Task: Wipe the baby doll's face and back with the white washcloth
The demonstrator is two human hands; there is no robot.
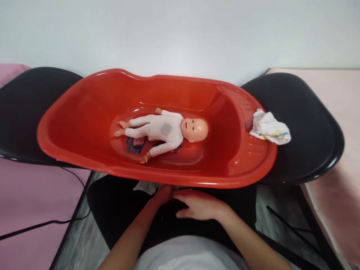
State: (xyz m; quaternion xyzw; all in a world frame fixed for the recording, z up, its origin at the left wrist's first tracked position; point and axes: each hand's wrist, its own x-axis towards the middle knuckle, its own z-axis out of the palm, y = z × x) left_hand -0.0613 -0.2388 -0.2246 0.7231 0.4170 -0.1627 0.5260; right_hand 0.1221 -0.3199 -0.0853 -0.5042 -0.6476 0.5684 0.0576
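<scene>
A red plastic baby tub (84,112) rests across two black chairs. Inside it lies a baby doll (165,129) in a pale pink suit, on its back, head to the right. A crumpled white cloth (269,127) sits on the tub's right rim. My right hand (198,205) lies flat on my lap below the tub's near edge, fingers stretched out to the left, holding nothing. My left hand (163,194) sits just left of it, mostly tucked under the tub's edge, with its fingers hidden. Neither hand touches the doll.
Black chair seats stand at left (25,108) and right (309,127) under the tub. A black cable (42,224) runs over pink bedding at left. Pale pink bedding lies at right, and a white wall is behind.
</scene>
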